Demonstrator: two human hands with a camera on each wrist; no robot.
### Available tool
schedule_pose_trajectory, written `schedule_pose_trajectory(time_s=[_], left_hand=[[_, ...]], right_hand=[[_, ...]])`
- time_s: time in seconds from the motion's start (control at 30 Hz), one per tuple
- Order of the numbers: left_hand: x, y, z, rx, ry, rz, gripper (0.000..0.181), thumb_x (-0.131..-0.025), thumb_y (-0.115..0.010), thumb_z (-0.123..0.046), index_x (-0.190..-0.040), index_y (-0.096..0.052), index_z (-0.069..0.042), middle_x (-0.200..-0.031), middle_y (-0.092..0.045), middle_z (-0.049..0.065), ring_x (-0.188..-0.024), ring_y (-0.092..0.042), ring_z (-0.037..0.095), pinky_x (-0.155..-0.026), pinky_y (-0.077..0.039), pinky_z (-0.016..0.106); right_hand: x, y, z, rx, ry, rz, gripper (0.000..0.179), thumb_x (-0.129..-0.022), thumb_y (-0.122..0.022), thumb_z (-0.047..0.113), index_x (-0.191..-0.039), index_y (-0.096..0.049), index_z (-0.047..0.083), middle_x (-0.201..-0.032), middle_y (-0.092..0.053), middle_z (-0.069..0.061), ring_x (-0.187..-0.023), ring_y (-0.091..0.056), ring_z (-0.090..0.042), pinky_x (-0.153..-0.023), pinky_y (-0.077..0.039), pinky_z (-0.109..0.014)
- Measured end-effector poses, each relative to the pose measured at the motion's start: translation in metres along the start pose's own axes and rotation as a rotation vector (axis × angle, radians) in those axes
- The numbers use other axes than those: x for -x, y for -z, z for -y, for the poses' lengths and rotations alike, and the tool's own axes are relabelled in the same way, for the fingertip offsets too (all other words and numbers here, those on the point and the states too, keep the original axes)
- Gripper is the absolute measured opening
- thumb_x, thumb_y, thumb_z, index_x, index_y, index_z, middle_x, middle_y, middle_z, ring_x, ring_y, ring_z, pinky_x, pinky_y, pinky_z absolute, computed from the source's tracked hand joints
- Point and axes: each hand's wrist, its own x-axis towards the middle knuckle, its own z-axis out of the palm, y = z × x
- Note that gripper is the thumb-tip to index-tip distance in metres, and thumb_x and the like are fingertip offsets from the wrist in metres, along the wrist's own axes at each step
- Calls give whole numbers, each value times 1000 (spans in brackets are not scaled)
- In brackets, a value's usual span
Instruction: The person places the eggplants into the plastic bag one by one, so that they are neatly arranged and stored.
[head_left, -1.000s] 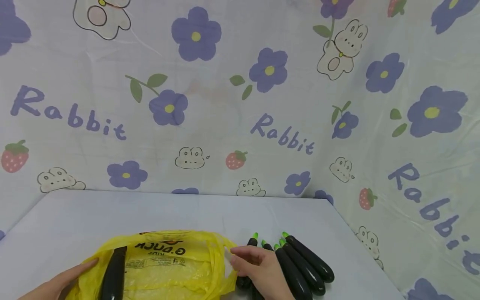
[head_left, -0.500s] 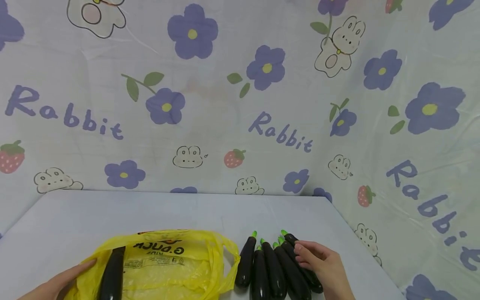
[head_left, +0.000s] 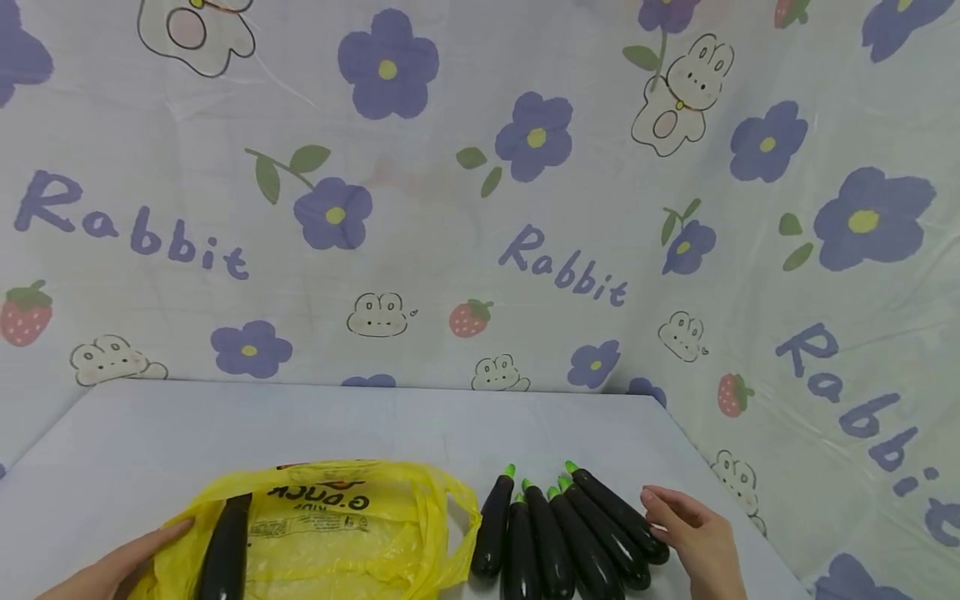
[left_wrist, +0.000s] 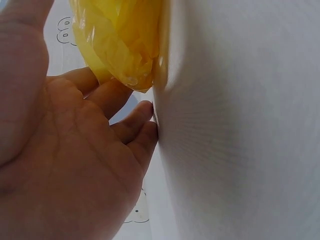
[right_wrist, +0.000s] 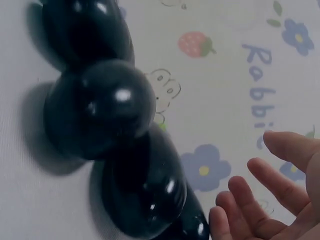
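Observation:
My left hand (head_left: 120, 560) holds the left edge of a yellow plastic bag (head_left: 337, 546), its mouth spread. In the left wrist view, fingertips of the left hand (left_wrist: 85, 130) go behind the crumpled yellow film. One glossy black eggplant (head_left: 227, 542) lies at the bag's left side. Several more glossy black eggplants (head_left: 551, 542) with bright green tips fan out right of the bag. My right hand (head_left: 697, 529) has its fingertips right at the lower end of the rightmost eggplant (head_left: 618, 512). In the right wrist view, the right hand (right_wrist: 275, 200) has loosely bent, spread fingers beside the rounded eggplant ends.
A white tabletop (head_left: 337, 421) extends behind the bag and eggplants. Its right edge (head_left: 720, 479) slopes past the right hand. Behind stands a white cloth (head_left: 420, 275) printed with purple flowers, rabbits and strawberries. The bag's looped handle (head_left: 465, 517) sits close to the leftmost eggplant.
My right hand has left the bag's right handle and moved right, passing over the eggplants to the outer side of the rightmost one. The left hand stays at the bag's edge.

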Motion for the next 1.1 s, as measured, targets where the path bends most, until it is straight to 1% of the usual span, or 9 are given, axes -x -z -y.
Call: schedule_pose_trajectory(time_s=[0.1, 0.3, 0.43, 0.6, 0.83, 0.87, 1.0, 1.07, 1.1], left_hand=[[1, -1, -3, -17, 22, -15, 82, -100, -58, -10, -150, 4, 12, -145, -20, 41, -114, -54, 18, -88, -51, 26], [3, -3, -7, -68, 39, -56, 85, -99, -61, -13, -150, 2, 12, -145, -16, 44, -115, -53, 25, -86, -51, 25], [2, -3, -6, -58, 46, -52, 85, -99, -60, -12, -150, 3, 13, -144, -19, 43, -115, -53, 27, -87, -52, 29], [0, -2, -3, -33, 40, -36, 83, -100, -59, -11, -150, 2, 14, -144, -19, 42, -111, -55, 20, -87, -51, 26], [-1, 1, -3, 56, 5, 23, 81, -101, -54, -6, -149, 8, 13, -143, -26, 37, -116, -52, 26, -90, -51, 30], [-1, 2, -2, 73, -5, 35, 79, -101, -54, -5, -154, 4, 6, -144, -26, 35, -116, -52, 24, -90, -50, 28], [-1, 3, 0, 104, -31, 66, 76, -102, -51, -3, -155, 3, 2, -145, -26, 32, -115, -54, 15, -91, -49, 26], [-1, 3, 1, 83, -33, 53, 75, -102, -53, -4, -156, -1, 1, -145, -29, 29, -113, -55, 12, -90, -49, 24], [-1, 3, 0, 74, -31, 47, 78, -101, -53, -4, -152, 4, 9, -145, -29, 30, -113, -55, 13, -90, -49, 24]], right_hand=[[-7, 0, -10, 37, 14, -83, 64, -80, -79, 49, -122, -68, 2, -105, -71, -5, -99, -62, -24, -77, -55, -31], [-17, 5, -23, 83, 31, -140, 56, -78, -84, 40, -120, -70, 5, -105, -70, -4, -94, -60, -21, -79, -48, -34], [-20, 8, -29, 125, 56, -122, 51, -76, -87, 30, -117, -72, 5, -109, -69, -8, -96, -58, -22, -72, -49, -28], [-24, 10, -39, 160, 50, -62, 53, -73, -89, 26, -117, -71, 3, -107, -71, -8, -95, -62, -21, -67, -50, -23], [-26, 9, -44, 162, 53, -23, 54, -73, -90, 27, -116, -71, 1, -107, -71, -12, -95, -66, -27, -77, -55, -37], [-26, 9, -44, 159, 50, -16, 55, -73, -89, 27, -117, -71, 0, -108, -70, -13, -97, -65, -30, -78, -56, -38], [-26, 9, -45, 158, 33, -3, 60, -73, -89, 33, -120, -70, 0, -114, -68, -18, -105, -62, -38, -80, -56, -40], [-27, 9, -46, 151, 20, 6, 64, -73, -89, 35, -123, -68, 0, -118, -65, -21, -108, -60, -40, -82, -55, -42], [-27, 9, -46, 147, 10, 7, 66, -73, -88, 36, -124, -67, 0, -120, -64, -22, -110, -59, -41, -83, -55, -42]])
